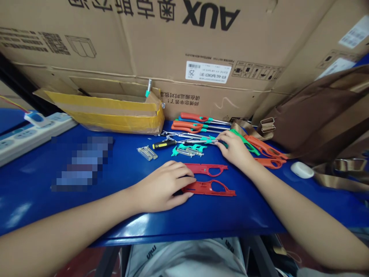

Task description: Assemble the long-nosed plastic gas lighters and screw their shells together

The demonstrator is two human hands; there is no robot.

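Two red lighter casing halves, an upper one (206, 169) and a lower one (201, 187), lie side by side, inner side up on the lower one. My left hand (165, 186) rests over their left ends, fingers apart and covering part of both. Farther back, my right hand (235, 150) has thumb and index finger at the teal end of a metal lighter tube (201, 141), seemingly pinching it. Near these fingers are teal plastic parts (191, 147) and clear fuel cylinders (188, 152). Left of them lies a black and yellow screwdriver (164, 144).
Assembled orange lighters (190, 126) lie behind; green (245, 141) and orange casings (269, 163) are to the right. Two more clear cylinders (147, 152), a taped carton (115, 115), a power strip (37, 132), a white oval object (302, 170) and a brown bag (314, 111) surround the blue table (129, 227).
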